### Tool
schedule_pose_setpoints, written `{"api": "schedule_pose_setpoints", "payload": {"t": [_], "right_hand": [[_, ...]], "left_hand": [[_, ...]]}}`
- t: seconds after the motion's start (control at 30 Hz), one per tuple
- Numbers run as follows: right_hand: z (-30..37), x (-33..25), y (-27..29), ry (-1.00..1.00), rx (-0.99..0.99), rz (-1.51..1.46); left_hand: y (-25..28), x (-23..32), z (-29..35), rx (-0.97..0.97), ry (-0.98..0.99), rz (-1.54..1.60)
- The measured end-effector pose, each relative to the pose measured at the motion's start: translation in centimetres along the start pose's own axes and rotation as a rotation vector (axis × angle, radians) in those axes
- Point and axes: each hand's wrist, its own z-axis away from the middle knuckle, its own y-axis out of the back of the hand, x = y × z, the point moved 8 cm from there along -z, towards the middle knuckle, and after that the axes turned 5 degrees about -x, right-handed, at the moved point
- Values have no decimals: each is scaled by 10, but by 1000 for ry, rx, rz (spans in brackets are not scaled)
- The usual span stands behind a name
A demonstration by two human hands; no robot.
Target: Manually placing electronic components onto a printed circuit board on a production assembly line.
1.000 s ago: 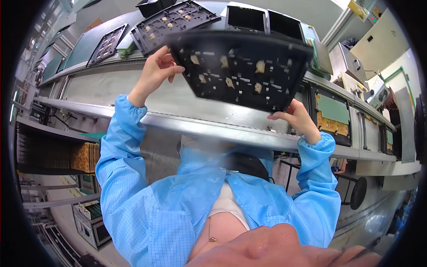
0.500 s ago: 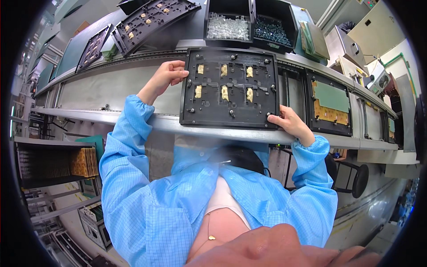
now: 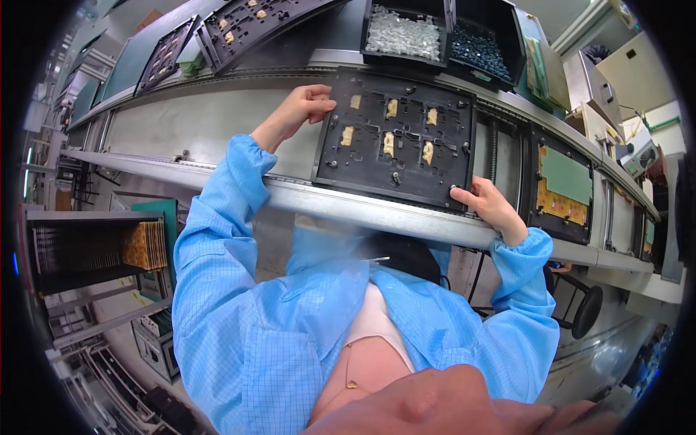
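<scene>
A black fixture tray [image 3: 377, 156] lies across the metal conveyor rails in front of me. It carries several small cream-coloured pieces [image 3: 389, 145] in two rows, and small round metal knobs stand around its border. At the tray's upper left edge, my left hand [image 3: 301, 110] has its fingers curled in and holds the rim. My right hand [image 3: 496, 206] grips the lower right corner, its thumb resting on top by a knob [image 3: 454, 190]. The fingertips under the rim are hidden.
Behind the conveyor stand a black bin of clear pieces [image 3: 403, 35] and a bin of dark blue pieces [image 3: 480, 54]. More fixture trays [image 3: 264, 29] lean at the back left. A tray with a green board [image 3: 568, 175] sits on the right. A board rack [image 3: 80, 250] stands lower left.
My view has turned slightly, so the scene appears tilted and shifted rightward. Both hands stay on the tray's edges, and the gap to the tray on the right looks slightly wider.
</scene>
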Motion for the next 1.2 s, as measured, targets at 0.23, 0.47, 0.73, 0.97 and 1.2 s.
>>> {"api": "schedule_pose_setpoints", "payload": {"t": [0.23, 0.47, 0.73, 0.97, 1.2], "right_hand": [[2, -5, -10, 12, -40, 98], [4, 0, 5, -47, 1, 174], [40, -3, 48, 173, 376, 257], [38, -55, 67, 332, 499, 268], [21, -71, 78, 347, 491, 420]], "left_hand": [[-5, -2, 8, 93, 19, -64], [-14, 9, 12, 93, -15, -188], [95, 66, 195, 1088, -548, -1036], [188, -35, 429, 1777, 444, -1900], [241, -124, 470, 1781, 716, -1457]]}}
